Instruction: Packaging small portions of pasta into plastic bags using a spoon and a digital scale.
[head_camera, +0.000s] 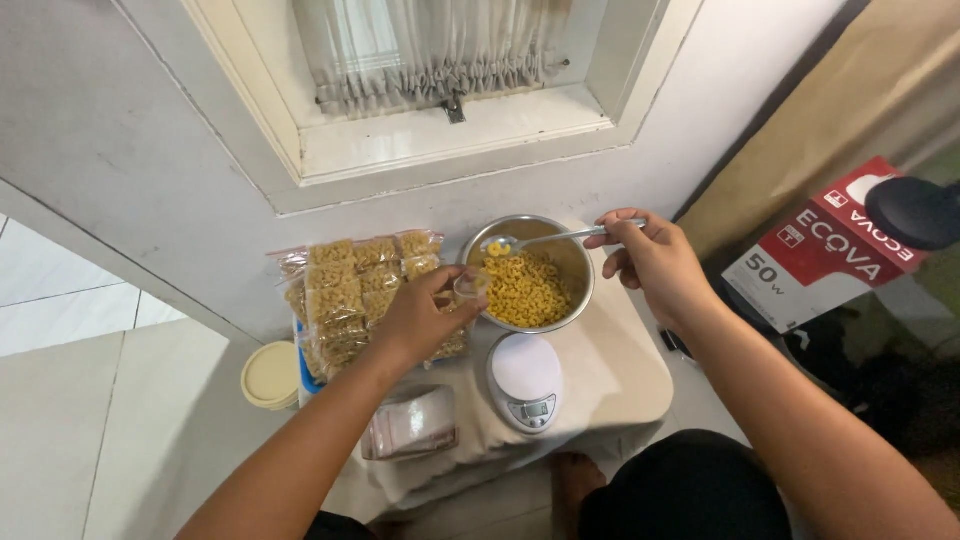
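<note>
A metal bowl (578, 262) of yellow macaroni (525, 292) stands at the back of a small white-covered table (625, 375). My right hand (652, 260) grips the handle of a metal spoon (530, 241), whose bowl holds a few pieces above the macaroni. My left hand (420, 318) holds a small clear plastic bag (470, 285) open at the bowl's left rim, just below the spoon. Several filled bags of macaroni (355, 285) are stacked left of the bowl.
A white digital kitchen scale (526, 380) sits in front of the bowl, with a stack of flat clear bags (412, 425) to its left. A cream round lid (271, 376) lies on the floor at left. A red and white box (820, 255) leans at right.
</note>
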